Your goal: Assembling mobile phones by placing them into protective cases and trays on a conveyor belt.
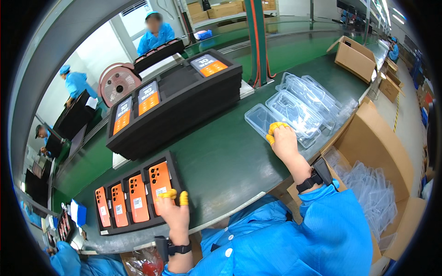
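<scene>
My left hand (175, 214), with yellow finger cots, is at the lower right corner of a black foam tray (124, 227). Its thumb stands apart from the fingers, which reach over the lower end of the nearest orange phone (159, 178). Several orange phones lie back up in that tray, each bearing a white label. Out to the right, my right hand (284, 142), also in yellow finger cots, pinches the near edge of a clear plastic case (258, 117). More transparent cases (294, 110) lie piled just beyond it on the green belt (221, 156).
Stacked black trays (179, 112) with boxed phones stand behind the phone tray. A green post (258, 46) rises beyond. At my right, an open carton (382, 142) holds clear plastic pieces (368, 193). Another carton (354, 60) sits farther along. Co-workers in blue work at far left.
</scene>
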Tool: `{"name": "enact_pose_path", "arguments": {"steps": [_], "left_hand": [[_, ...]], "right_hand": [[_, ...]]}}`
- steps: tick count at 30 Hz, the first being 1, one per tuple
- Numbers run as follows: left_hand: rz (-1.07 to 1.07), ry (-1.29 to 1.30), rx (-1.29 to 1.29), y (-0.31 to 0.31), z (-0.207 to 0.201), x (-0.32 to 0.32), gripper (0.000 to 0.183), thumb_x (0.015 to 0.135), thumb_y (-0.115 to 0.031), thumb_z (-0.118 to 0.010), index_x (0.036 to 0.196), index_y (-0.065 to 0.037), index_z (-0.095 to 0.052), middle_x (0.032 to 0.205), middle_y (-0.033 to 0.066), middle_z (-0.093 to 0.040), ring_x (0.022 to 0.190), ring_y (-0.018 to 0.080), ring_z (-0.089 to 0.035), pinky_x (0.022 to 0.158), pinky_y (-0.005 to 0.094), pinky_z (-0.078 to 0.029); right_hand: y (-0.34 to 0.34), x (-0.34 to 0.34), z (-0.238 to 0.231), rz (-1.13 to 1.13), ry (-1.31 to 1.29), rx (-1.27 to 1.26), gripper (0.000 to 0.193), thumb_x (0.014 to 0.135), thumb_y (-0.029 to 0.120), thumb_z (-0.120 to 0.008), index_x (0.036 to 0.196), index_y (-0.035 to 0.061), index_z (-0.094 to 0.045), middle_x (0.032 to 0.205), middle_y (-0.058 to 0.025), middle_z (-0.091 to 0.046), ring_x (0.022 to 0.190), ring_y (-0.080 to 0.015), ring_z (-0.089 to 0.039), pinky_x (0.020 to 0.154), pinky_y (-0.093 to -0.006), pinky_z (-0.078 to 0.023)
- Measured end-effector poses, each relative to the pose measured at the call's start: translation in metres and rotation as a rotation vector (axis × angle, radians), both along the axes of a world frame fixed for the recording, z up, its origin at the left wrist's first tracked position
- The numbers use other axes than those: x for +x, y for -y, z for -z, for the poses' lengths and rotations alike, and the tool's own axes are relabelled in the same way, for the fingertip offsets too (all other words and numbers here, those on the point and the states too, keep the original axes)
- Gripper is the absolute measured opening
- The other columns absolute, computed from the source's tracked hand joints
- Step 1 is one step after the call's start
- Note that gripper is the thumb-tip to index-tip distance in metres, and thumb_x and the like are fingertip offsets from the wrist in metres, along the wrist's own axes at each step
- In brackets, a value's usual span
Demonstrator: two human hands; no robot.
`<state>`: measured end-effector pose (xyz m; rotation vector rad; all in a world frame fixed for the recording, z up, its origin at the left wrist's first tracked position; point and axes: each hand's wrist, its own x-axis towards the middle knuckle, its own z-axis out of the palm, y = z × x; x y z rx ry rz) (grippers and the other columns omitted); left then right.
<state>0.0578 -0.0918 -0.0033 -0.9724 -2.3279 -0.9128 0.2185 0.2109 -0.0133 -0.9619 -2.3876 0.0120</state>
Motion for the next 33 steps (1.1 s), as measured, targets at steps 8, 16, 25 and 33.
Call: {"name": "enact_pose_path", "arguments": {"steps": [8, 16, 25, 33], "left_hand": [[-0.079, 0.045, -0.052, 0.025, -0.013, -0.029, 0.024, 0.072, -0.012, -0.063, 0.088, 0.003, -0.053, 0.087, 0.0176, -0.048, 0.083, 0.0356, -0.047, 0.073, 0.0402, -0.039], [0.416, -0.249, -0.164, -0.048, -0.056, 0.015, 0.091, 0.052, -0.024, -0.078, 0.128, -0.004, -0.03, 0.117, 0.018, -0.04, 0.108, 0.0356, -0.038, 0.09, 0.0422, -0.033], [0.356, 1.066, 0.399, -0.065, -0.015, 0.002, 0.03, 0.083, -0.012, -0.054, 0.108, 0.003, -0.045, 0.079, 0.0071, -0.06, 0.071, 0.0118, -0.057, 0.064, 0.024, -0.043], [0.098, 0.097, -0.123, -0.057, -0.001, 0.025, 0.072, 0.069, -0.013, -0.066, 0.125, 0.006, -0.025, 0.123, 0.0245, -0.032, 0.113, 0.0384, -0.032, 0.096, 0.0415, -0.025]], "right_hand": [[-0.044, 0.004, -0.024, -0.051, -0.419, 0.057, 0.012, 0.073, 0.009, -0.059, 0.084, 0.0031, -0.056, 0.078, -0.0154, -0.058, 0.07, -0.0317, -0.056, 0.062, -0.0376, -0.045], [0.042, -0.022, -0.101, -1.025, 0.013, 0.221, 0.017, 0.065, 0.009, -0.055, 0.082, 0.0068, -0.057, 0.068, -0.0077, -0.056, 0.065, -0.0259, -0.057, 0.057, -0.0349, -0.046], [0.05, -0.013, -0.059, -0.454, -0.464, -0.071, 0.044, 0.068, 0.025, -0.067, 0.102, 0.0012, -0.053, 0.107, -0.0152, -0.052, 0.098, -0.0318, -0.049, 0.083, -0.0371, -0.041], [0.041, -0.023, 0.016, -0.296, -0.056, -0.119, 0.024, 0.067, 0.007, -0.06, 0.091, 0.0015, -0.058, 0.099, -0.014, -0.054, 0.095, -0.0296, -0.05, 0.084, -0.0359, -0.04]]}}
